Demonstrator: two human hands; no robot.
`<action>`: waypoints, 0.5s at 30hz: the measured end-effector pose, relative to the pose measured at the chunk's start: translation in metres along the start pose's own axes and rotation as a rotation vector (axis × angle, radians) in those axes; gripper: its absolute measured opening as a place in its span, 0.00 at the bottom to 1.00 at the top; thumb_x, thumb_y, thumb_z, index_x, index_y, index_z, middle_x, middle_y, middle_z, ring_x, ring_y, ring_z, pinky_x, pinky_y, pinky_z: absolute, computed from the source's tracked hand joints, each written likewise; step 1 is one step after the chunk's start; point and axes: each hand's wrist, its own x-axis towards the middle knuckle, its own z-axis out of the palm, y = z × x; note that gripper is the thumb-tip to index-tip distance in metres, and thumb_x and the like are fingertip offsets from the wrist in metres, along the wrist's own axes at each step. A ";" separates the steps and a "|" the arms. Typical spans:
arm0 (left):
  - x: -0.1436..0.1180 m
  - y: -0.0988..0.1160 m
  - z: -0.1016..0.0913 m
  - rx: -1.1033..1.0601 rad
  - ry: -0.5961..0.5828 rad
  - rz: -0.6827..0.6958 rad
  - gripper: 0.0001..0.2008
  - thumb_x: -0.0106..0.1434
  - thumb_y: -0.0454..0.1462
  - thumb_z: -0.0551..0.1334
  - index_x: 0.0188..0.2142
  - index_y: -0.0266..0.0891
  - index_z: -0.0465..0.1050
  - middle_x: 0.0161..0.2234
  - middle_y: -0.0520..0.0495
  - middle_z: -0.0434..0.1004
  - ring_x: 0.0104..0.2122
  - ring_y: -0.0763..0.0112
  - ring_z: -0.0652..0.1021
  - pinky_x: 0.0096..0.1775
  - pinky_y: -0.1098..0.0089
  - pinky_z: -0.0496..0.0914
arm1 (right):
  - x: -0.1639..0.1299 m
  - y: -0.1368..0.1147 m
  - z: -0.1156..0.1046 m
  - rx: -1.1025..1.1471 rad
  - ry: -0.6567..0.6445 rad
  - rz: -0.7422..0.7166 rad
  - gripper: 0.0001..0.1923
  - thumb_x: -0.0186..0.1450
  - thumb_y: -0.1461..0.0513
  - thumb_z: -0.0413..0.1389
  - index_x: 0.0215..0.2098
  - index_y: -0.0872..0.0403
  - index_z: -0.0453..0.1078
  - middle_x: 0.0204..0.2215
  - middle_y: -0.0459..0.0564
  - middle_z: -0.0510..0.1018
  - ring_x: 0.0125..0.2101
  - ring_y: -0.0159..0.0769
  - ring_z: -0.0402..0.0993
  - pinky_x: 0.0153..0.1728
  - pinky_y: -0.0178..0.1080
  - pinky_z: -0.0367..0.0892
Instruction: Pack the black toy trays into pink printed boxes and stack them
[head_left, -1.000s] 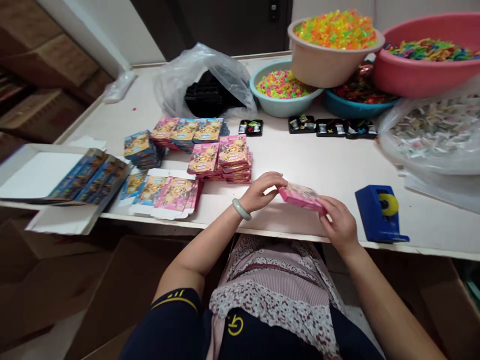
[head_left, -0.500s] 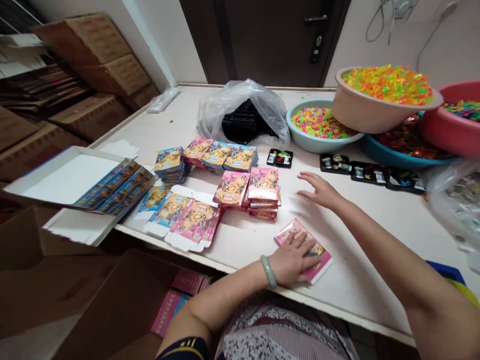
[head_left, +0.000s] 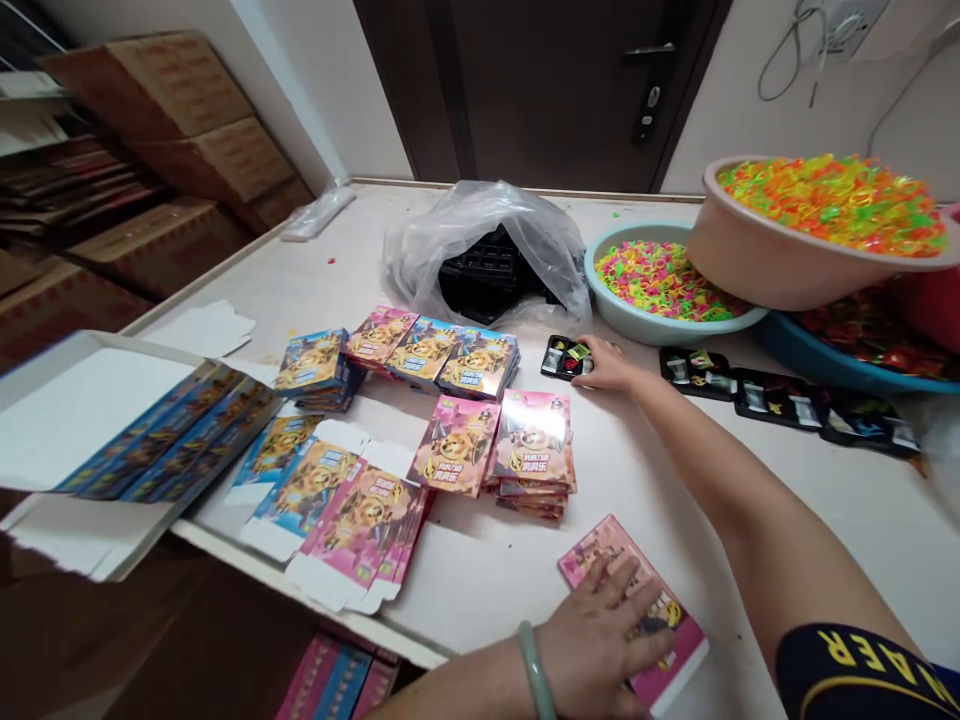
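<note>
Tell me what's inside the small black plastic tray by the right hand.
The small black plastic tray shows a whitish packet, a yellow-green piece and a red piece. The right hand covers one end, hiding anything there.

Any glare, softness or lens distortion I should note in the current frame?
Head view: white glare on the rightmost pink stack, lettering below it legible; head view: the pink box under the left hand lacks that glare; head view: brown cartons at left look soft and stretched near the edge.

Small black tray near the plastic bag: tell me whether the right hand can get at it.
Likely yes: the right hand is at the edge of the small black tray, with nothing visible between them.
</note>
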 end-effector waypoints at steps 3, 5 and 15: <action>0.000 0.000 -0.007 -0.041 -0.029 -0.022 0.37 0.59 0.53 0.62 0.64 0.47 0.55 0.68 0.40 0.45 0.66 0.40 0.51 0.62 0.40 0.51 | -0.034 0.002 0.004 -0.022 0.052 0.009 0.40 0.53 0.52 0.62 0.60 0.55 0.55 0.57 0.61 0.66 0.56 0.56 0.61 0.56 0.54 0.56; 0.000 0.000 -0.013 -0.058 -0.045 -0.038 0.36 0.58 0.52 0.62 0.64 0.46 0.56 0.68 0.40 0.44 0.66 0.40 0.50 0.62 0.40 0.49 | -0.070 0.002 0.006 -0.020 0.095 0.049 0.39 0.54 0.51 0.61 0.59 0.55 0.56 0.56 0.60 0.67 0.55 0.55 0.62 0.55 0.53 0.57; 0.017 0.016 -0.017 0.048 0.028 -0.136 0.40 0.50 0.58 0.67 0.54 0.34 0.67 0.63 0.30 0.55 0.64 0.37 0.54 0.62 0.40 0.48 | -0.309 -0.014 0.031 -0.048 0.254 0.427 0.36 0.53 0.50 0.59 0.57 0.54 0.59 0.52 0.59 0.69 0.53 0.55 0.65 0.52 0.55 0.60</action>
